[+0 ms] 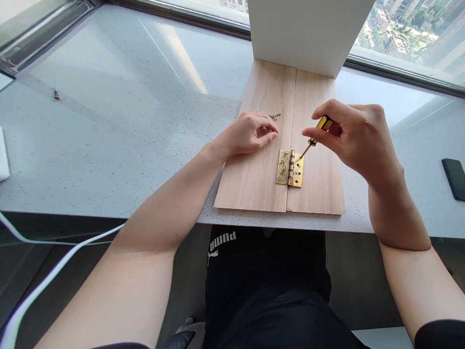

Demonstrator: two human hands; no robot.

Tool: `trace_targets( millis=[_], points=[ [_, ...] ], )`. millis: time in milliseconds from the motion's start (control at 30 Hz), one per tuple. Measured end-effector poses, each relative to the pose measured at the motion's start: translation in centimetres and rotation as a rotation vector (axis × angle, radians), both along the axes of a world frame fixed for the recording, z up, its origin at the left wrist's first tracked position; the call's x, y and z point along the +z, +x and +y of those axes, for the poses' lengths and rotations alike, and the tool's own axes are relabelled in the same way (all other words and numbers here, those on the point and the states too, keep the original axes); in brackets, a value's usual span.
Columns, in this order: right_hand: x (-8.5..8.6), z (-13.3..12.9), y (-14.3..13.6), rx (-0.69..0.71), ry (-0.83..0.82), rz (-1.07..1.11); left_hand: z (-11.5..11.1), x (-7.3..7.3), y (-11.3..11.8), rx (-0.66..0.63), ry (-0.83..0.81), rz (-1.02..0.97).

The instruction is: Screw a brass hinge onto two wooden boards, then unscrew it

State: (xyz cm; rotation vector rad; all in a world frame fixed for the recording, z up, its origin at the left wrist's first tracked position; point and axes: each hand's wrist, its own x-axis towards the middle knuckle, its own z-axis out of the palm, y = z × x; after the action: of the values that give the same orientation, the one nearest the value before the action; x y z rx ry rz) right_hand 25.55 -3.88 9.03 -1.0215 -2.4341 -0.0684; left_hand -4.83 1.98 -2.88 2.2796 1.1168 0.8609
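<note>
My right hand [358,133] is closed round the yellow-and-black handle of a screwdriver [323,124]. The screwdriver slants down to the left, its tip at an upper hole on the right leaf of a brass-coloured hinge [298,175]. The hinge lies open across the seam between the left wooden board [254,184] and the right wooden board [319,189]. Resting on the left board, my left hand [252,132] has its fingers curled and the thumb near the index finger; whether something small sits between them is hidden. A few small screws [275,117] lie just beyond its fingertips.
The boards lie on a speckled white counter [145,145] by a window. A white upright box or panel [298,34] stands at their far end. A black phone [454,178] lies far right, and a small reddish-brown object [56,94] far left. A white cable [69,257] runs at lower left.
</note>
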Motion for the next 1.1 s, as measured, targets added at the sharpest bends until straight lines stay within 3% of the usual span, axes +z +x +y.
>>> trace_targets(
  millis=[133, 367, 600, 767, 933, 1033, 1100],
  points=[
    [0.7, -0.7, -0.4, 0.006, -0.088, -0.009, 0.0, 0.0, 0.0, 0.004, -0.013, -0.014],
    [0.5, -0.3, -0.3, 0.169, -0.199, 0.013, -0.1, -0.1, -0.1, 0.011, -0.012, -0.014],
    [-0.4, 1.0, 0.0, -0.005, -0.048, 0.069, -0.1, 0.0, -0.1, 0.004, -0.017, -0.02],
    [-0.4, 0.5, -0.6, -0.036, -0.024, 0.03, -0.1, -0.1, 0.0, 0.011, -0.011, -0.012],
    [0.9, -0.7, -0.6, 0.062, -0.135, 0.004, -0.1, -0.1, 0.0, 0.003, -0.01, -0.017],
    [0.8, -0.3, -0.2, 0.161, -0.169, 0.009, -0.1, -0.1, 0.0, 0.007, -0.015, -0.022],
    [0.4, 0.1, 0.0, 0.151, -0.142, 0.004, -0.1, -0.1, 0.0, 0.006, -0.016, -0.029]
  ],
)
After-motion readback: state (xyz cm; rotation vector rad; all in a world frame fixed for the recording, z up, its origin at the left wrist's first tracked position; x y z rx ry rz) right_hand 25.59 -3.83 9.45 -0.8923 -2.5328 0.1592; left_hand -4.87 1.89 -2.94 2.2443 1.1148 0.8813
